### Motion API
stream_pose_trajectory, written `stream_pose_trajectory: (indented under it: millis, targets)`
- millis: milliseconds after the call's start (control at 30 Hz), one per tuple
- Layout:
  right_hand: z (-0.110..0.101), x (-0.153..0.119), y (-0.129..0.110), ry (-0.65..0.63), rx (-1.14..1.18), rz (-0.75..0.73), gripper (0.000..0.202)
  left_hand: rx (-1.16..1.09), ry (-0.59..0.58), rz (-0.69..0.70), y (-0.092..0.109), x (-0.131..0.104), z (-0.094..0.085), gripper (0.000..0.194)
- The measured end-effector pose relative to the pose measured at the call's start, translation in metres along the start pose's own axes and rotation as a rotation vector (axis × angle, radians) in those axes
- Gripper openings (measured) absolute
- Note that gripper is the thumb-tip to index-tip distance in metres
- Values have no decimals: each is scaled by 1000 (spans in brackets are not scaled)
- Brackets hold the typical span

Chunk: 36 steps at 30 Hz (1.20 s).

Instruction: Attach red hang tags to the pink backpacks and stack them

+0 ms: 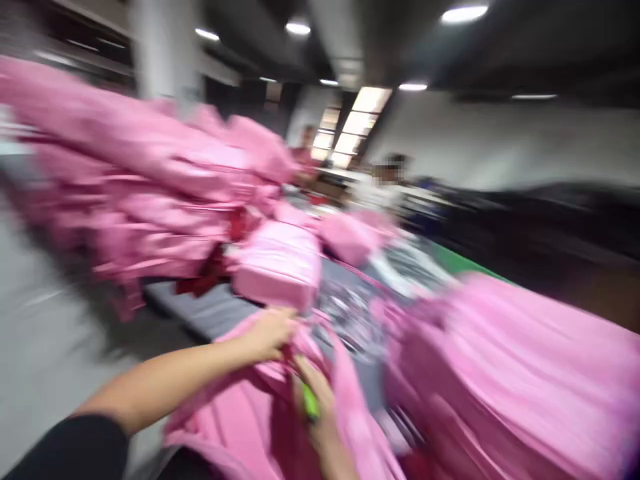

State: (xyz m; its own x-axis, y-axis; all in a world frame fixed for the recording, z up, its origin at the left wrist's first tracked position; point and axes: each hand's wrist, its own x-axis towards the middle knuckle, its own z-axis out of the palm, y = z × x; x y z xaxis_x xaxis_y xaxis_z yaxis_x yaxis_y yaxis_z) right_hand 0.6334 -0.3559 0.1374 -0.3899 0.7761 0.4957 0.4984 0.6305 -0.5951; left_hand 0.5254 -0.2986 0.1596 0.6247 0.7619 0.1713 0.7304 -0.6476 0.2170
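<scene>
Left hand (270,335) pinches pink fabric (233,423) | Right hand (324,407) closed around green object (310,401) (type blurred) | Advised: hold fabric taut, green object clear of left fingertips

Fabric pieces (280,263): pink; table (200,307): grey; handheld tool (310,402): bright green; sleeve (70,450): black; floor (40,333): pale grey.

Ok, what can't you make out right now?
All in the head view:
Green thing in the right hand: type unclear, blurred, partly behind fingers.
Left hand: fingertips and grip lost in blur.
Shiny pieces: too blurred to count or name.
Pink bundle at right: lower part cut off by bottom edge.
</scene>
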Motion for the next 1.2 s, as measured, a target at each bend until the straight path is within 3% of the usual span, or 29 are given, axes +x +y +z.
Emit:
stream_pose_trajectory:
  millis: [100, 200, 267, 333, 400, 467, 700, 833, 933, 1000, 1067, 1133, 1200]
  targets:
    - [-11, -18, 35, 147, -221, 139, 23, 206, 70, -70, -47, 3, 17, 64]
    - [-7, -4, 73, 55, -385, 82, 29, 425, 94, -78, -79, 8, 37, 67]
    - [-11, 3, 84, 16, -451, 118, 36, 493, 109, -79, -69, 6, 41, 75]
    - [-22, 0, 84, 47, -465, 283, 48, 498, 110, -80, -41, 11, 38, 81]
    - [-37, -8, 84, 62, -468, 457, 63, 458, 90, -96, -14, 23, 34, 87]
    - [-47, -13, 90, 27, -440, 497, 75, 412, 56, -144, 0, 37, 32, 98]
    - [-26, -1, 101, -105, -455, 511, 75, 388, -60, -268, -3, 42, 42, 105]
    - [-21, -4, 103, -97, -476, 542, 53, 371, -86, -256, -3, 43, 39, 101]
    - [-23, -8, 108, -57, -496, 532, 57, 349, -93, -224, -5, 46, 37, 99]
    - [-26, -7, 109, -63, -508, 524, 57, 340, -87, -214, -7, 46, 38, 99]
    - [-33, -8, 105, -119, -522, 534, 44, 339, -79, -217, -9, 45, 39, 99]
    - [-46, -11, 97, -169, -514, 569, 30, 340, -78, -224, -9, 45, 40, 98]
    - [-63, -19, 87, -157, -440, 619, 35, 339, -84, -228, -9, 45, 40, 97]
